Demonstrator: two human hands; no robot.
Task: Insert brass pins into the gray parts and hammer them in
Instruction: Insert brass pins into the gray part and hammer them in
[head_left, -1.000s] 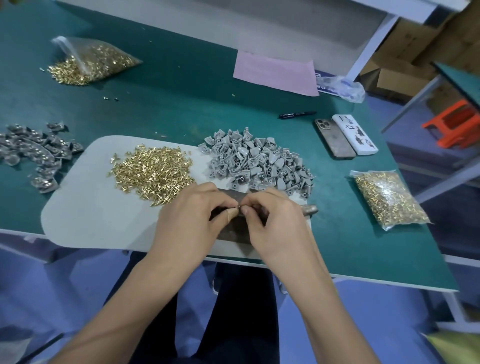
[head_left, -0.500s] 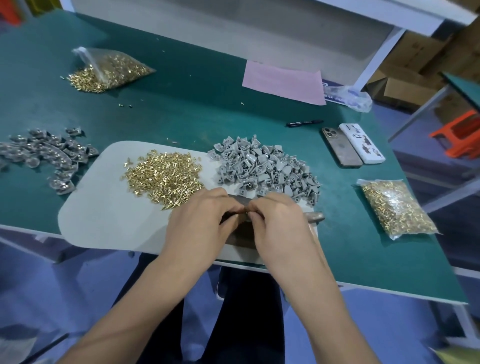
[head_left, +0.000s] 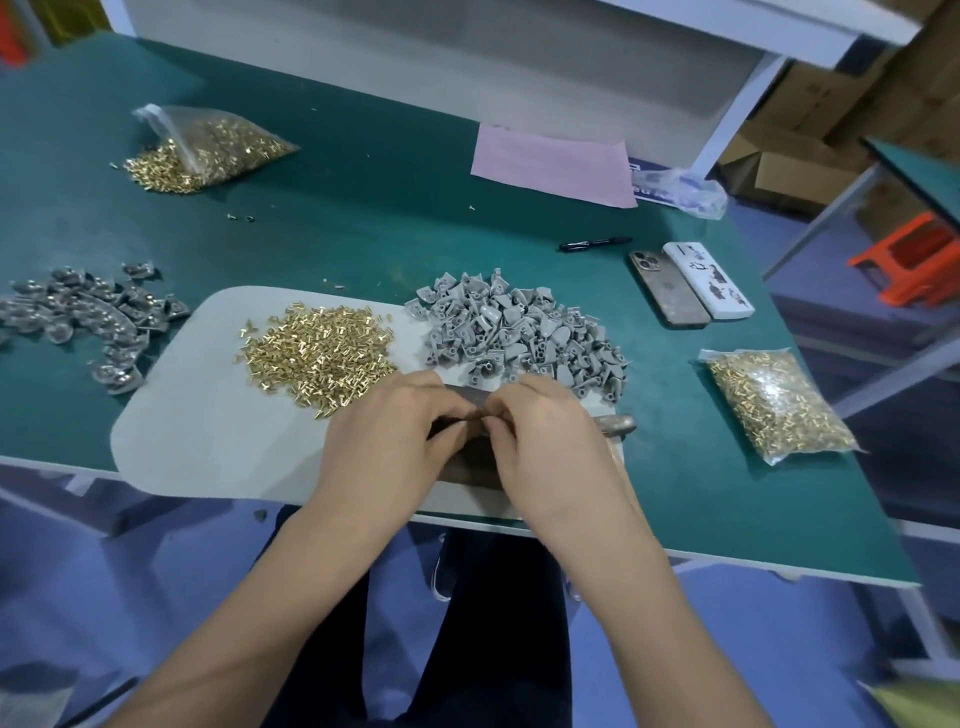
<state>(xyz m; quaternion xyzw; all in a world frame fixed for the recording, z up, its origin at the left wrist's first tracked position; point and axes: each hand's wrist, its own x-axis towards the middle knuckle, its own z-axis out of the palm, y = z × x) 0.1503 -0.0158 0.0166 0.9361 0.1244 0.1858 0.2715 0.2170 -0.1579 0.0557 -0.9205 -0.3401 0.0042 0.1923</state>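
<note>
My left hand (head_left: 387, 441) and my right hand (head_left: 545, 447) meet fingertip to fingertip over a dark metal block (head_left: 470, 457) at the near edge of the white mat (head_left: 208, 431). Both pinch something small between them; the fingers hide it. A loose heap of brass pins (head_left: 317, 353) lies on the mat just left of my hands. A pile of gray parts (head_left: 519, 332) lies behind them. A metal hammer head (head_left: 615, 423) pokes out to the right of my right hand.
A heap of gray parts with pins (head_left: 88, 322) lies at the far left. Bags of brass pins sit at the back left (head_left: 208, 148) and at the right (head_left: 774, 402). Two phones (head_left: 685, 291), a pen (head_left: 595, 243) and pink paper (head_left: 553, 163) lie further back.
My hands have stayed pressed together over the block, fingertips drawn closer so the small piece seen earlier between them is hidden. The camera shifted slightly.
</note>
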